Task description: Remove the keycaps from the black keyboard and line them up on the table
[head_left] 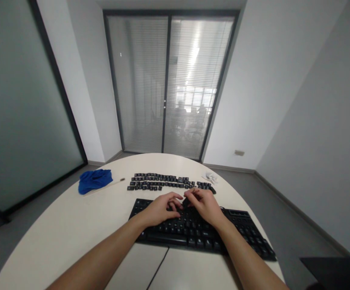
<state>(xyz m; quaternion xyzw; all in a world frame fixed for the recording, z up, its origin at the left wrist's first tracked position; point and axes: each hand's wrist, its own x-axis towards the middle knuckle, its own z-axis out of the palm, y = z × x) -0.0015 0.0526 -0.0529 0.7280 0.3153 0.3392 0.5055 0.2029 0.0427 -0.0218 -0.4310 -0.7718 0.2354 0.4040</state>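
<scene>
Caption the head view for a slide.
Left hand and right hand over a black keyboard, loose keycaps in rows beyond it, blue cloth at left.

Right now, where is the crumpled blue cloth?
In the head view, the crumpled blue cloth lies on the left side of the curved cream table, beside a thin pale stick with a dark tip.

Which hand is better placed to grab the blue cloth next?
Likely the left hand: it's nearer the blue cloth, thumb and fingers apart. The right hand is farther, apparently pinching a small dark piece.
</scene>
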